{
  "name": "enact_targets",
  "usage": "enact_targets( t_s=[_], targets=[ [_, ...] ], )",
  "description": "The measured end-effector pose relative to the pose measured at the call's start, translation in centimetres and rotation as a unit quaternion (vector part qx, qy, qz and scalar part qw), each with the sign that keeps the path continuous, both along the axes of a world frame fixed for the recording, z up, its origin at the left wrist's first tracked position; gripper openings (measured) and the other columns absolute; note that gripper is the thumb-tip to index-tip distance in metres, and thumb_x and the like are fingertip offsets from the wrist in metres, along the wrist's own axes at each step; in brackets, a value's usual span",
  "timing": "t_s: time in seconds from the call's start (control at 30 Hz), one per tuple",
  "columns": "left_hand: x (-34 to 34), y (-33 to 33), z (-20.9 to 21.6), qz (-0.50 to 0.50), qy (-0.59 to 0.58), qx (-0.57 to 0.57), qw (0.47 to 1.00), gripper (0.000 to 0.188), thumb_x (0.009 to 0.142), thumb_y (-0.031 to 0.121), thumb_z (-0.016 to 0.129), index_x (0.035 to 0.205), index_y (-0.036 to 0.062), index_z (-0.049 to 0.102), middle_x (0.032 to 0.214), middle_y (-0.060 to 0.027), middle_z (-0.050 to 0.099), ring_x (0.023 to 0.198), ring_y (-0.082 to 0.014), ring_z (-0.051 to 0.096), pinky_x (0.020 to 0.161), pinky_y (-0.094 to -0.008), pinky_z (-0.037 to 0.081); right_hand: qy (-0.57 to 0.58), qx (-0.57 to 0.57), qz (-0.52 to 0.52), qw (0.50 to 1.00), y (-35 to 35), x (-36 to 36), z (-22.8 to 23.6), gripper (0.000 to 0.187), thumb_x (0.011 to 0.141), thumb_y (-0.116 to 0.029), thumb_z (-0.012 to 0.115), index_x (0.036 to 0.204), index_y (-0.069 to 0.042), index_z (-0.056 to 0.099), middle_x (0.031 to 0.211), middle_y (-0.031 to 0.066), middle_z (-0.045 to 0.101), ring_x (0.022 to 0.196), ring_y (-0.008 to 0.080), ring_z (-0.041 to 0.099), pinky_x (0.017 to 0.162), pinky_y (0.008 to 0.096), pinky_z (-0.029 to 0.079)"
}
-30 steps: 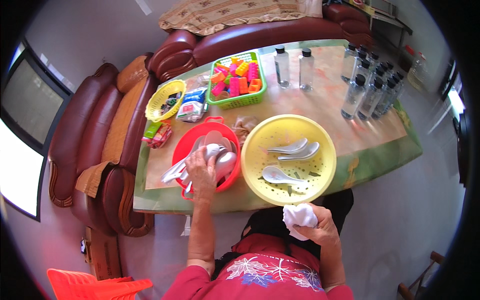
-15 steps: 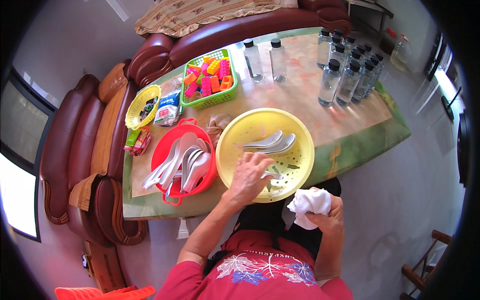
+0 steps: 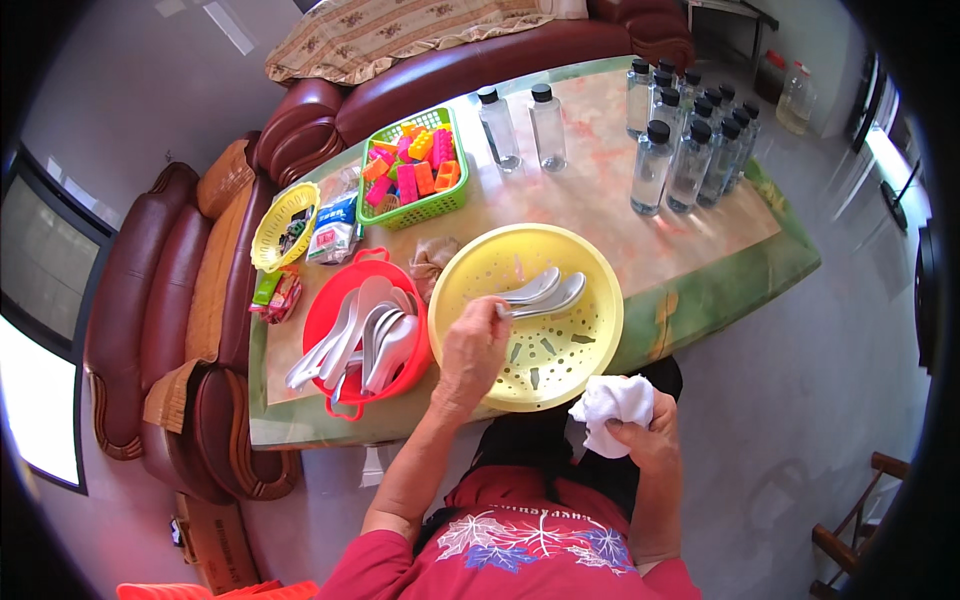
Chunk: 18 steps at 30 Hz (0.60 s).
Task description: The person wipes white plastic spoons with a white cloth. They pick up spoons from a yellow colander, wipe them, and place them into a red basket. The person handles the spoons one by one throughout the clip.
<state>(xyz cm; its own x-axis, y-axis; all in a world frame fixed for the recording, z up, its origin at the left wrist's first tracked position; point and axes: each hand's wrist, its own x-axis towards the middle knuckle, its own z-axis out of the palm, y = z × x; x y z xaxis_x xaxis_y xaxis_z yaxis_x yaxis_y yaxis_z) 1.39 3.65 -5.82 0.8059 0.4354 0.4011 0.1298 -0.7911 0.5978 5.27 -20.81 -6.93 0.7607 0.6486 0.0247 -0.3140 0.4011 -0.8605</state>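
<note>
My left hand (image 3: 474, 352) is over the left part of a yellow perforated basin (image 3: 582, 368), its fingers closed at the handle end of a white soup spoon (image 3: 558, 298). Beside it rests another white spoon (image 3: 535, 287), bowl pointing right. How many spoons are stacked there I cannot tell. In front of the basin's near right rim, my right hand (image 3: 655, 432) grips a crumpled white cloth (image 3: 612, 410). Left of the basin stands a red basin (image 3: 318, 318) full of white spoons and ladles (image 3: 372, 330), their handles mostly leaning toward the near left.
Behind are a green basket (image 3: 425, 208) of colourful toy bricks, a yellow basket (image 3: 268, 238), a plastic packet (image 3: 333, 232) and a brown cloth lump (image 3: 432, 262). Clear bottles with black caps (image 3: 652, 172) cluster at the far right; two more bottles (image 3: 547, 130) stand mid-table.
My left hand has drawn back left and closed its fingers by the spoon handles. The spoon lying near the basin's front no longer shows there. My right hand still holds the cloth.
</note>
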Motion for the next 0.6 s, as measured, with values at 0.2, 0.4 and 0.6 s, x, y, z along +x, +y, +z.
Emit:
enact_targets(
  t_s=[0.2, 0.4, 0.6],
  targets=[
    [-2.5, 1.7, 0.5, 0.003, -0.093, -0.415, 0.905, 0.014, 0.090, 0.007, 0.054, 0.101, -0.0019, 0.055, 0.092, -0.0109, 0.064, 0.076, -0.0164, 0.065, 0.060, -0.0243, 0.052, 0.023, -0.014, -0.098, 0.995, 2.2, 0.5, 1.0, 0.029, 0.076, -0.001, 0.064, 0.105, 0.002, 0.060, 0.089, 0.0042, 0.064, 0.081, 0.0103, 0.060, 0.073, 0.0255, 0.049],
    [-3.8, -1.7, 0.0, -0.042, -0.160, -0.595, 0.787, 0.020, 0.089, 0.006, 0.056, 0.106, -0.0040, 0.054, 0.094, -0.0124, 0.063, 0.085, -0.0193, 0.065, 0.070, -0.0287, 0.054, -0.420, -0.173, -0.224, 0.862, 9.5, 0.6, 1.4, 0.033, 0.071, -0.004, 0.065, 0.103, 0.000, 0.058, 0.096, 0.0166, 0.056, 0.085, 0.0344, 0.056, 0.074, 0.0412, 0.045],
    [-4.9, -2.5, -0.8, -0.078, -0.209, -0.596, 0.771, 0.018, 0.089, 0.005, 0.056, 0.105, -0.0028, 0.055, 0.093, -0.0122, 0.064, 0.083, -0.0167, 0.064, 0.076, -0.0282, 0.053, -0.574, -0.266, -0.266, 0.728, 12.6, 0.0, 2.0, 0.041, 0.066, -0.017, 0.066, 0.102, -0.002, 0.057, 0.107, 0.0179, 0.051, 0.096, 0.0340, 0.048, 0.082, 0.0441, 0.037]
  ],
)
